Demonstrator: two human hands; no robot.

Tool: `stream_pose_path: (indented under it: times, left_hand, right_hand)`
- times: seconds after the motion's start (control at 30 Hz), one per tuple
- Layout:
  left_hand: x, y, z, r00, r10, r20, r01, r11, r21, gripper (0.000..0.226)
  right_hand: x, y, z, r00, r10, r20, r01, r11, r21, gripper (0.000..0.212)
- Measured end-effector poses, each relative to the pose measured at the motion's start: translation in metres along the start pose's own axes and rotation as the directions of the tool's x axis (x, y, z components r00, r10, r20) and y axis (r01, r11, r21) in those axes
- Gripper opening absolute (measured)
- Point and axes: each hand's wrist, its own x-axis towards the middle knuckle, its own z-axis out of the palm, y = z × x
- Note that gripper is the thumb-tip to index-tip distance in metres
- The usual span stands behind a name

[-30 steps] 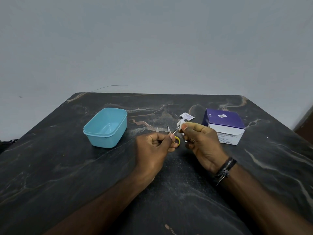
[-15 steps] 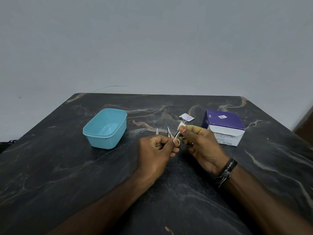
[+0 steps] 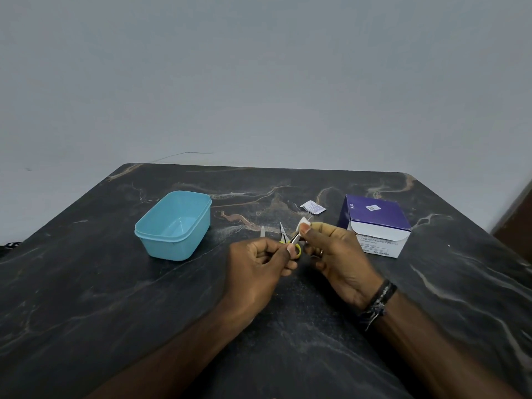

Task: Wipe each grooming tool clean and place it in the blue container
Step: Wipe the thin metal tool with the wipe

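right hand nearer on slim metal tool, pinched wipe; left hand fingers around it

The purple and white box on the bench carries print on its white front face: a line reading "Isopropyl Alcohol 70%" and, lower down, "REF 326900", though the digits are small and uncertain. A small square code label sits on its purple top. The torn sachet bears lines of print too fine to read.
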Motion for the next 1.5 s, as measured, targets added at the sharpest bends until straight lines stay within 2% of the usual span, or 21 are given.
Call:
stream_pose_path:
  times: [0.17,0.33,0.4,0.63,0.9,1.07,1.17,1.37,1.5]
  left_hand:
    - [0.000,0.001,0.000,1.000,-0.001,0.000,0.001,1.000,0.014,0.009]
    - [-0.001,-0.001,0.002,0.999,0.000,0.036,0.000,1.000,0.005,0.009]
    - [-0.001,-0.002,0.002,0.999,0.004,0.037,-0.004,1.000,0.000,0.009]
    - [0.002,-0.001,-0.001,1.000,0.009,0.002,-0.009,1.000,-0.004,0.009]
    - [0.002,-0.004,0.002,0.999,0.014,0.029,-0.014,1.000,0.002,0.007]
    - [0.003,-0.004,-0.002,0.999,0.023,-0.024,-0.022,1.000,0.018,0.008]
    - [0.003,-0.002,-0.003,0.999,0.028,-0.028,-0.027,0.999,0.035,0.008]
    - [0.004,-0.001,0.001,1.000,0.023,-0.011,-0.023,1.000,0.015,0.011]
    - [0.004,-0.001,0.000,0.999,0.046,-0.029,-0.046,0.999,0.025,0.008]
  right_hand:
    - [0.000,-0.001,-0.001,1.000,0.017,0.020,-0.016,1.000,-0.009,0.018]
    - [0.006,-0.004,-0.005,0.992,-0.052,-0.112,0.057,0.997,0.043,0.015]
    - [0.008,-0.002,-0.008,0.991,-0.053,-0.121,0.060,0.997,0.052,0.015]
    - [0.003,0.005,-0.001,0.999,0.035,0.022,-0.034,0.999,-0.018,0.016]
    - [0.008,-0.002,-0.009,0.990,-0.069,-0.126,0.079,0.994,0.082,0.016]
    - [0.004,0.003,-0.007,0.999,-0.030,-0.036,0.029,0.999,-0.029,0.016]
    - [0.002,0.006,-0.002,1.000,-0.028,0.012,0.029,0.999,-0.024,0.014]
    - [0.007,0.000,-0.006,0.986,-0.108,-0.125,0.114,0.993,0.042,0.014]
    - [0.007,0.001,-0.011,0.984,-0.120,-0.130,0.125,0.992,0.026,0.014]
